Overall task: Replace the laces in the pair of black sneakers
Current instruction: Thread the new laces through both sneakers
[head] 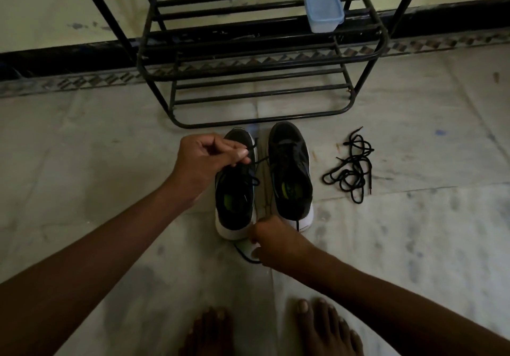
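Open floor [96, 162] lies left of my pair of sneakers [289, 168], a black shoe rack [259, 65] blocks just beyond their toes, and loose laces [349, 165] clutter the right.

One view only, worn on the head, looking forward and steeply down through a wide lens that bows the edges. The left hand [209, 159] and right hand [276, 242] sit close and mid-frame, each pinching a lace [260, 160]. Beyond the hands, a shoe rack [248, 60] fills the top. Nearer than the hands, bare toes [325, 325] reach the bottom edge.
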